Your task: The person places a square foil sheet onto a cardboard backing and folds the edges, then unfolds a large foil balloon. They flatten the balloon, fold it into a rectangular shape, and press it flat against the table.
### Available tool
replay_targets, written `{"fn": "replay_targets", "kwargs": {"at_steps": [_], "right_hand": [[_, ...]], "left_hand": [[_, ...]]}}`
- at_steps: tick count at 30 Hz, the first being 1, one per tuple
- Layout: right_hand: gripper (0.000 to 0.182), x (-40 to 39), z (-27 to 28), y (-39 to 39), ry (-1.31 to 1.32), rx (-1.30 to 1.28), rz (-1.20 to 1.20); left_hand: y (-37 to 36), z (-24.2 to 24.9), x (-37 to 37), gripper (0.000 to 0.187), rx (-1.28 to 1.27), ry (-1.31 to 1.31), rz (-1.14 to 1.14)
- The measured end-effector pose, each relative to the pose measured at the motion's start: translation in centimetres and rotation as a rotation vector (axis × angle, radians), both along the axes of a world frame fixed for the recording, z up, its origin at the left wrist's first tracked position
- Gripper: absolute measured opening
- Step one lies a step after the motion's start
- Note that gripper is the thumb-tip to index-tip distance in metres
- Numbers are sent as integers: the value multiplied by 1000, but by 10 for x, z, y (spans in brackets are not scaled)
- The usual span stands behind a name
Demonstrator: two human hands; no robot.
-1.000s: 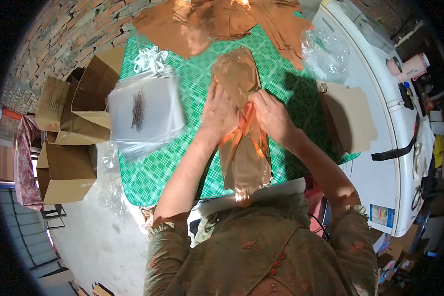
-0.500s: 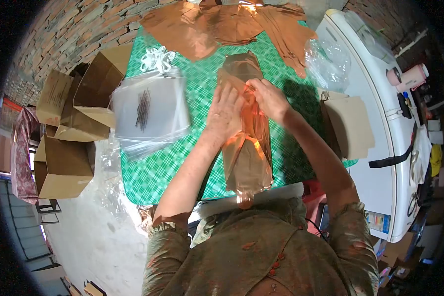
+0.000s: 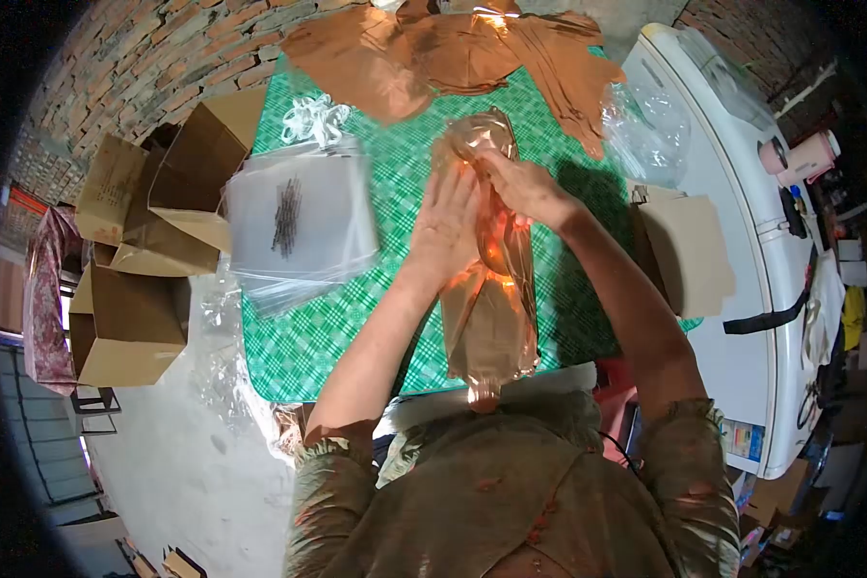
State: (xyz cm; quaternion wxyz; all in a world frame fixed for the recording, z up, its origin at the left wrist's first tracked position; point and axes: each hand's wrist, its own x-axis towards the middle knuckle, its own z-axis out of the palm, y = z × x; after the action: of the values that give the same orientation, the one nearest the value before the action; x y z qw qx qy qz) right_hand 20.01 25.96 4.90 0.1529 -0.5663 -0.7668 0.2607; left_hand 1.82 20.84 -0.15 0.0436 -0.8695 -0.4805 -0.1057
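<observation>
A long, shiny copper-coloured foil piece (image 3: 491,332) lies folded lengthwise on the green checked tablecloth (image 3: 299,361), its narrow tab hanging over the front edge. My left hand (image 3: 445,220) rests flat along the foil's left side with its fingers stretched out. On the upper right part of the foil is my right hand (image 3: 522,188), its fingers closed on the foil's edge. More copper foil pieces (image 3: 433,53) are spread at the far end of the table. Left of my left hand lies a stack of clear plastic bags (image 3: 332,217) with dark printing.
White string (image 3: 315,119) lies above the bags. Open cardboard boxes (image 3: 130,323) stand at the left. On the right are flat cardboard pieces (image 3: 689,250), crumpled clear plastic (image 3: 647,130) and a white appliance (image 3: 727,366). A brick wall rises behind.
My right hand has turned over slightly and shifted a little, with the foil's upper part moving under it. My left hand stays flat on the foil. The whole view has shifted slightly.
</observation>
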Motion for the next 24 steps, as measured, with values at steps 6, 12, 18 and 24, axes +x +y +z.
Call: {"fn": "replay_targets", "kwargs": {"at_steps": [6,12,18,24], "right_hand": [[49,3,-7,8,-97,135,107],[54,0,-6,10,-195,110,99],[55,-3,-16,14,-228,148,62],[61,0,-11,11,-192,108,96]], "left_hand": [[1,-4,-1,82,44,-128,-21],[-2,1,-1,79,45,-345,-58],[-7,15,0,81,60,-454,-72],[-7,15,-1,78,42,-364,-48]]}}
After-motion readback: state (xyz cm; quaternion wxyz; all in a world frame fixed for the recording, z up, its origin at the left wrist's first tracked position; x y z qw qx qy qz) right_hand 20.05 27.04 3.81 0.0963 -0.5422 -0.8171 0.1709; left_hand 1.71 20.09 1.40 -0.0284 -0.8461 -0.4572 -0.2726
